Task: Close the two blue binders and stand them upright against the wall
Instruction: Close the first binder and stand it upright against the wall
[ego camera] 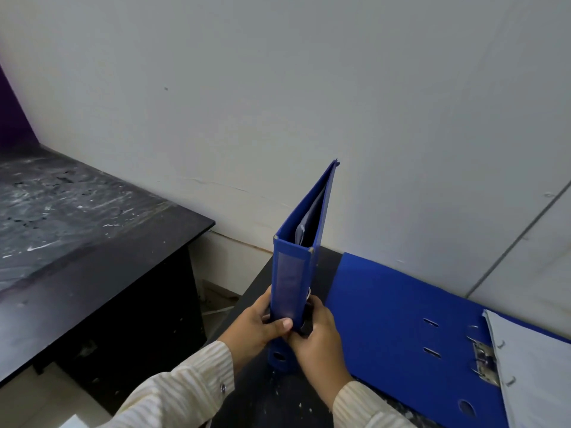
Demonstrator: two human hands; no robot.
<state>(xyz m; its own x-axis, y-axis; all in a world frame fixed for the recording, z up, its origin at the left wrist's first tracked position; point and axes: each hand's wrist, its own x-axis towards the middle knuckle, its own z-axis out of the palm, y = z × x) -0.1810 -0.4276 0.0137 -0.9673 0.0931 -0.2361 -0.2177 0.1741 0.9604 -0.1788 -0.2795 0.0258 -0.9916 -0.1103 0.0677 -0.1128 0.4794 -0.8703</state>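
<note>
Striped cream sleeves [185,387]: both forearms, entering from the lower edge.
Left hand [259,330]: curled round the lower spine of the closed binder [290,288], thumb laid across the spine face, fingers behind the left cover.
Right hand [318,338]: gripped the same binder from its right side, at the same height as the left hand.
Closed binder: blue, spine toward the camera, held near upright between both hands. Its lower end was at the dark desk [256,396], below the hands, and its top leaned away toward the wall [278,88]. Contact with the wall could not be told.
Open binder [386,319]: blue, flat on the desk just right of the right hand, with its ring mechanism [485,362] and loose sheets [531,366] exposed and its far edge near the wall.
Second desk [77,242]: dark, scuffed, apart to the left.
</note>
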